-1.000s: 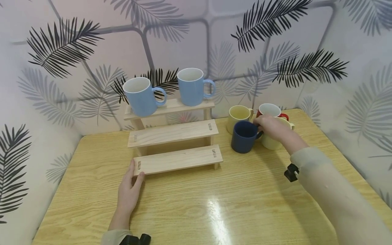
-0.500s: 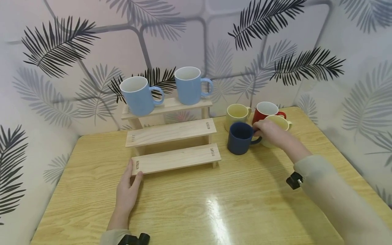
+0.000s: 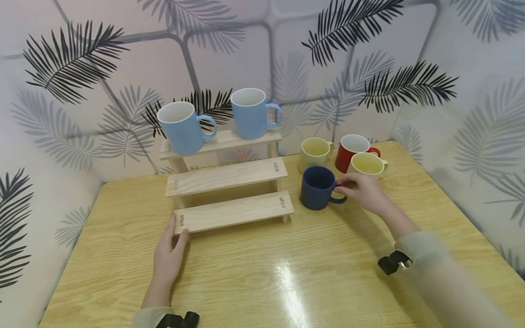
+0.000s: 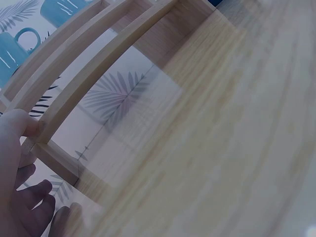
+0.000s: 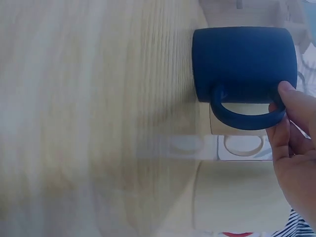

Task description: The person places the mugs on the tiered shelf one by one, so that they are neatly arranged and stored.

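My right hand (image 3: 362, 191) pinches the handle of a navy blue mug (image 3: 315, 190) between thumb and fingers. The mug is upright near the table surface, right of a three-tier wooden shelf (image 3: 234, 212); in the right wrist view the thumb lies at the top of the handle (image 5: 249, 121). My left hand (image 3: 167, 257) grips the left end of the shelf's lowest tier. The left wrist view has the thumb against the front board (image 4: 106, 57), the other fingers beyond the end. Two light blue mugs (image 3: 182, 132) stand on the top tier, handles pointing right.
Behind the navy mug, close together, stand a pale yellow mug (image 3: 313, 157), a red mug with white inside (image 3: 343, 159) and another pale yellow mug (image 3: 368, 163). The wooden table (image 3: 254, 273) meets a leaf-patterned wall covering (image 3: 303, 91) behind the shelf.
The navy mug has shifted slightly left and toward me, away from the other mugs, with my right hand on its handle. My left hand keeps its place on the shelf.
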`<state>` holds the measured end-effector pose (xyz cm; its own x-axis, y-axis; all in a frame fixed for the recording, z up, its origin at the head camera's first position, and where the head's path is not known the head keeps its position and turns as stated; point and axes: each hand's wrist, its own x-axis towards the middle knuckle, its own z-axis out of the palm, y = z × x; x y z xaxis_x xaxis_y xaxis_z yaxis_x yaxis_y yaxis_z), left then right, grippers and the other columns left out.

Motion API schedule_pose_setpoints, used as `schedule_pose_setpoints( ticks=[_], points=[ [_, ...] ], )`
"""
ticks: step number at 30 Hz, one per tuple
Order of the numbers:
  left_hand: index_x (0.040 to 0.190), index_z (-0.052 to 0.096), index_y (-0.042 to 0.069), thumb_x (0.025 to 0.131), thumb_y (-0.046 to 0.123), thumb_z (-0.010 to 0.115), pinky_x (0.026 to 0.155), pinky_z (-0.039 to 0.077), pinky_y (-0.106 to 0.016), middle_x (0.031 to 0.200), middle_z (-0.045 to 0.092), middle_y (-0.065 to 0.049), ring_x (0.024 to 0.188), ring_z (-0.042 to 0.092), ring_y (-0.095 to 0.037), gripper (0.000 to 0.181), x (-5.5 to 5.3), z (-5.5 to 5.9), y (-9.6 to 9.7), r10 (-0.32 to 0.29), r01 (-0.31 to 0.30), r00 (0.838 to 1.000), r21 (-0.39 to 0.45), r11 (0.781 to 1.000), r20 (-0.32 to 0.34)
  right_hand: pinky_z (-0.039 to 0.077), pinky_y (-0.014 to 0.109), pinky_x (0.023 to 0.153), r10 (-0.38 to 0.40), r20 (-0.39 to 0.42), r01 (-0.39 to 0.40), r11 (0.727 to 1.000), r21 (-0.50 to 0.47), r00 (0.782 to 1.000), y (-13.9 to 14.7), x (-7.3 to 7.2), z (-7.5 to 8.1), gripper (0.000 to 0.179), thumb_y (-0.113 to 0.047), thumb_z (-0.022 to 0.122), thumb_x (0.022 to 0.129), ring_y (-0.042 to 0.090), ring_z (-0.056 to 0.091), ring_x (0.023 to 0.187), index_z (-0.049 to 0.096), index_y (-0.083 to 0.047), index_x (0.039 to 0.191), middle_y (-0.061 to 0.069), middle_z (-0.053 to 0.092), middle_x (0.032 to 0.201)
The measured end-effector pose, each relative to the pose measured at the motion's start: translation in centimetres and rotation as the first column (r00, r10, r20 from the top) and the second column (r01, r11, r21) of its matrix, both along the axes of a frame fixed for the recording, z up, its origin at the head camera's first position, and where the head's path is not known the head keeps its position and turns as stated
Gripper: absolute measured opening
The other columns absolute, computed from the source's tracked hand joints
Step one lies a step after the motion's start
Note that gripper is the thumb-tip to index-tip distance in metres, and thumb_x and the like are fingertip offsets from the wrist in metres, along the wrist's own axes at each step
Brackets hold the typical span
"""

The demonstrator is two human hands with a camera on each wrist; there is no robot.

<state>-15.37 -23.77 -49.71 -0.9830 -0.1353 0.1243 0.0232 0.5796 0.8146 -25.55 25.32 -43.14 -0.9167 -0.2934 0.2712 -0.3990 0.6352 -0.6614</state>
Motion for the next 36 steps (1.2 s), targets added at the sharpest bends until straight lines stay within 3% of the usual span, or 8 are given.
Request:
schedule_pose_setpoints(
  ticks=[6, 14, 19, 22, 27, 31, 33, 36],
  points=[
    [0.154, 0.014, 0.017, 0.1, 0.042, 0.046, 0.114, 0.017, -0.048, 0.158, 0.016, -0.005, 0.143, 0.015, -0.029, 0.068, 0.0, 0.2, 0.1, -0.002, 0.001, 1.0, 0.003, 1.0, 0.01, 0.05, 0.014, 0.07, -0.045, 0.092, 0.063, 0.977, -0.205, 0.995, -0.1, 0.8, -1.4, 0.023, -0.01, 0.071, 0.087, 0.012, 0.063, 0.082, 0.066, 0.005, 0.104, 0.018, 0.068, 0.099],
    [0.154, 0.014, 0.019, 0.1, 0.042, 0.046, 0.115, 0.017, -0.048, 0.158, 0.017, -0.006, 0.143, 0.016, -0.029, 0.067, 0.1, 0.3, 0.1, 0.009, -0.009, 1.0, 0.006, 1.0, 0.017, 0.05, 0.024, 0.079, -0.067, 0.083, 0.08, 0.985, -0.155, 0.994, -0.4, 0.8, -2.3, 0.026, -0.013, 0.068, 0.09, 0.024, 0.06, 0.093, 0.06, 0.003, 0.109, 0.017, 0.064, 0.104],
    [0.155, 0.014, 0.019, 0.1, 0.044, 0.045, 0.115, 0.016, -0.049, 0.158, 0.016, -0.005, 0.143, 0.015, -0.03, 0.068, 0.1, 0.2, 0.0, 0.008, -0.009, 1.0, 0.005, 1.0, 0.026, 0.049, 0.027, 0.077, -0.02, 0.032, 0.024, 0.994, -0.11, 0.999, -0.4, 0.7, -3.1, 0.023, -0.009, 0.066, 0.091, 0.028, 0.058, 0.092, 0.057, 0.004, 0.107, 0.016, 0.063, 0.101],
    [0.155, 0.014, 0.018, 0.1, 0.045, 0.045, 0.114, 0.016, -0.049, 0.158, 0.016, -0.004, 0.143, 0.015, -0.03, 0.068, 0.2, 0.1, 0.0, 0.009, -0.009, 1.0, 0.001, 1.0, 0.027, 0.055, 0.03, 0.075, 0.047, 0.101, -0.026, 0.981, -0.195, 0.994, -0.6, 0.9, -3.5, 0.021, -0.007, 0.057, 0.096, 0.028, 0.059, 0.091, 0.05, 0.005, 0.111, 0.02, 0.059, 0.101],
    [0.154, 0.014, 0.017, 0.1, 0.045, 0.044, 0.114, 0.016, -0.049, 0.158, 0.016, -0.004, 0.143, 0.015, -0.03, 0.069, 0.2, 0.1, 0.0, 0.008, -0.008, 1.0, -0.001, 1.0, 0.02, 0.057, 0.046, 0.07, 0.123, 0.213, -0.039, 0.932, -0.36, 0.969, -1.1, 1.0, -3.9, 0.023, -0.006, 0.048, 0.1, 0.032, 0.057, 0.085, 0.037, 0.008, 0.116, 0.025, 0.052, 0.097],
    [0.154, 0.015, 0.016, 0.1, 0.044, 0.045, 0.114, 0.017, -0.048, 0.157, 0.017, -0.005, 0.143, 0.016, -0.029, 0.068, 0.1, 0.1, 0.0, 0.009, -0.009, 1.0, -0.005, 1.0, 0.011, 0.058, 0.042, 0.066, 0.115, 0.178, -0.044, 0.931, -0.362, 0.977, -1.2, 0.9, -4.3, 0.024, -0.007, 0.048, 0.1, 0.032, 0.054, 0.076, 0.037, 0.007, 0.117, 0.023, 0.051, 0.097],
    [0.154, 0.016, 0.015, 0.1, 0.043, 0.045, 0.114, 0.018, -0.048, 0.157, 0.018, -0.005, 0.143, 0.017, -0.029, 0.068, 0.0, 0.1, -0.1, 0.009, -0.009, 1.0, -0.007, 1.0, 0.006, 0.058, 0.038, 0.063, 0.104, 0.146, -0.044, 0.929, -0.367, 0.984, -1.5, 1.5, -3.7, 0.022, -0.004, 0.048, 0.1, 0.032, 0.054, 0.074, 0.038, 0.009, 0.115, 0.025, 0.053, 0.098],
    [0.154, 0.017, 0.014, 0.1, 0.043, 0.046, 0.114, 0.018, -0.048, 0.157, 0.019, -0.005, 0.142, 0.018, -0.029, 0.068, 0.0, 0.0, -0.1, 0.007, -0.007, 1.0, -0.007, 1.0, -0.002, 0.055, 0.034, 0.058, 0.085, 0.109, -0.034, 0.913, -0.407, 0.99, -1.8, 1.9, -3.5, 0.019, 0.002, 0.047, 0.099, 0.028, 0.056, 0.075, 0.04, 0.012, 0.113, 0.029, 0.054, 0.101]
  ],
)
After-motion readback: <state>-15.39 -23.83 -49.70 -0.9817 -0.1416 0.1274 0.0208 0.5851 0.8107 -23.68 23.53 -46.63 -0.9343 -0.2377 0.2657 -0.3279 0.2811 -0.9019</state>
